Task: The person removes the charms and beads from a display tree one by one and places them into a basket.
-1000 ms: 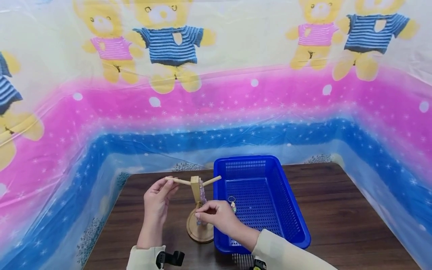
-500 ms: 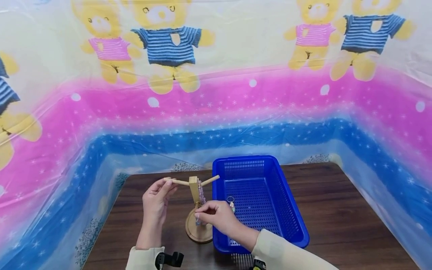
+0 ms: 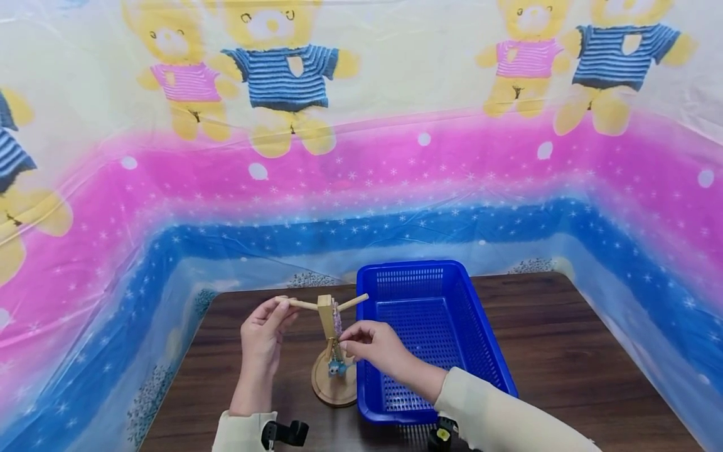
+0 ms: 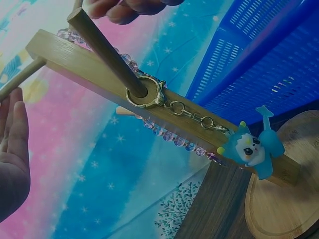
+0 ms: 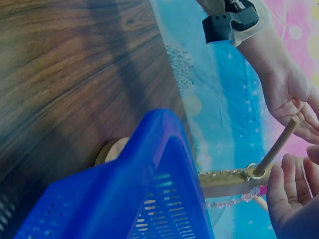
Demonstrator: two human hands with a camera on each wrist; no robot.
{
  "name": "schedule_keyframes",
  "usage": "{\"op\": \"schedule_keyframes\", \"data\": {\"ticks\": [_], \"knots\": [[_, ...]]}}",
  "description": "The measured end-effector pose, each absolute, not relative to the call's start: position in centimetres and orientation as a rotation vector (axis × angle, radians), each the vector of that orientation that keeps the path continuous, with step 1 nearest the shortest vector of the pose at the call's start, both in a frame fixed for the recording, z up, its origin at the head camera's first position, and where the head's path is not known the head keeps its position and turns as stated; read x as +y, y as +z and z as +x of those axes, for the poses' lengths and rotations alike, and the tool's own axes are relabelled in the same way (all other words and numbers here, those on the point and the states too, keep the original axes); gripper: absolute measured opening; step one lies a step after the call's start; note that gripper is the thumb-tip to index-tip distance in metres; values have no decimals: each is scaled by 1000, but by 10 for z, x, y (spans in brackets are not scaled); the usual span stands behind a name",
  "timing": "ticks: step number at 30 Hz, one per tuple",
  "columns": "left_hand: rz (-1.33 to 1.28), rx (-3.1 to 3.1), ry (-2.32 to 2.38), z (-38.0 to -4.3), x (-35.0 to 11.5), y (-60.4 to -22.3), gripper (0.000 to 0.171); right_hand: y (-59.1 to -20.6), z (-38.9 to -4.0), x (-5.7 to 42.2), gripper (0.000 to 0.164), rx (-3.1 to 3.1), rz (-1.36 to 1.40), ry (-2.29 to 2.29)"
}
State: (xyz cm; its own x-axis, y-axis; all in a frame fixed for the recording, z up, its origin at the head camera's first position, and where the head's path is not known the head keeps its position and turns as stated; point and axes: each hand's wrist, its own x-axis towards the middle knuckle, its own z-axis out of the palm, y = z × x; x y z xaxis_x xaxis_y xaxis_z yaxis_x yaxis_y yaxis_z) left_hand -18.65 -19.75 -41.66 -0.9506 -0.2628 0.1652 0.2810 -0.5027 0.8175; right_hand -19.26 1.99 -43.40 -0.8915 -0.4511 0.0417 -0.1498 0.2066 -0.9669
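Note:
A wooden stand (image 3: 326, 314) with several pegs and a round base (image 3: 324, 390) stands left of the basket. My left hand (image 3: 264, 336) pinches the end of its left peg (image 3: 302, 304) between thumb and fingers. From the front peg (image 4: 102, 47) a keychain hangs by its gold ring (image 4: 144, 92), a blue cat-like figure (image 4: 251, 147) at its lower end. My right hand (image 3: 375, 345) is beside that peg, fingers loosely bent, apart from the keychain. A strand of pink and purple beads (image 4: 169, 138) hangs on the stand behind the keychain.
The blue perforated basket (image 3: 490, 333) is close to the stand's right side, under my right forearm. Both rest on a dark wooden table (image 3: 565, 351). A printed curtain (image 3: 395, 163) surrounds the table's back and sides.
My right hand has let go of the keychain and drawn slightly up and right, so the blue figure now shows. It now hides the small keychain in the basket. My left hand stays put.

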Motion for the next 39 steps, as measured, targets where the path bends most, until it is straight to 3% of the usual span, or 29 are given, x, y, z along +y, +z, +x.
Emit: {"op": "schedule_keyframes", "data": {"ticks": [20,39], "knots": [[-57,-1353,-2484,-187,-196,-416,25,-450,-197,5,24,2134,-209,-1828],[-59,-1324,-2509,-185,-198,-416,26,-462,-199,-10,19,2189,-188,-1906]]}}
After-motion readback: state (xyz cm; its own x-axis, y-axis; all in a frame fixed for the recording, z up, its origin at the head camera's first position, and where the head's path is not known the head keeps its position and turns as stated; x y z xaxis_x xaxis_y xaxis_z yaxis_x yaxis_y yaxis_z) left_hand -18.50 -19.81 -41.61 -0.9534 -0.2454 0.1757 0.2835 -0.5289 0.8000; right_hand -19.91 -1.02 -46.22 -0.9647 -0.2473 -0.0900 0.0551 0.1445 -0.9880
